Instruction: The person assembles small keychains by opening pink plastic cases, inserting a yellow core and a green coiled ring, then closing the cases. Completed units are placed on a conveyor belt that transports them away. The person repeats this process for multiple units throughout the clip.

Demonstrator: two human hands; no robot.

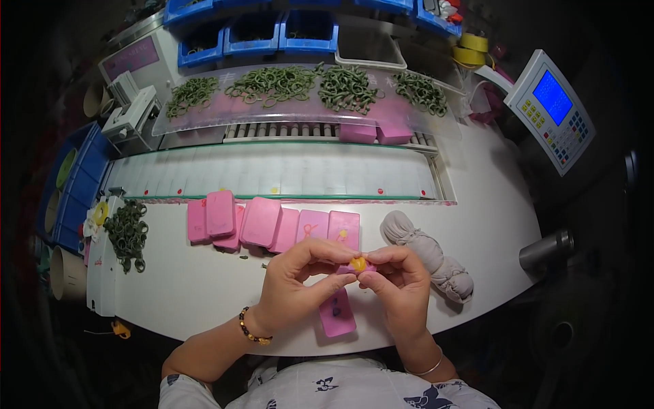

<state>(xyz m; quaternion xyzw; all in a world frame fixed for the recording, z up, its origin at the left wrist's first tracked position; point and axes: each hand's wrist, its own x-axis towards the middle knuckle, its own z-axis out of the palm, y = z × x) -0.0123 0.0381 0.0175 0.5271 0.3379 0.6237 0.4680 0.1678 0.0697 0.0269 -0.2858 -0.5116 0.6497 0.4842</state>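
Observation:
Between both hands, above the near part of the white table, is a small pink piece with a yellow middle (359, 263). My left hand (300, 276) pinches its left side between thumb and fingers. Its right side is pinched by my right hand (398, 276). The fingers cover much of the piece, so its full shape is hidden. Just below the hands lies a pink block (337, 315) with a dark mark, partly covered. Beyond them several pink blocks (261, 221) lie in an overlapping row, some with red or yellow marks.
Grey rolled cloth (426, 255) and a metal cylinder (548, 250) lie to the right. At left is a pile of green rings (127, 235). More green rings (272, 85) rest on a clear shelf above a long white panel (272, 170). A control panel (550, 109) stands far right.

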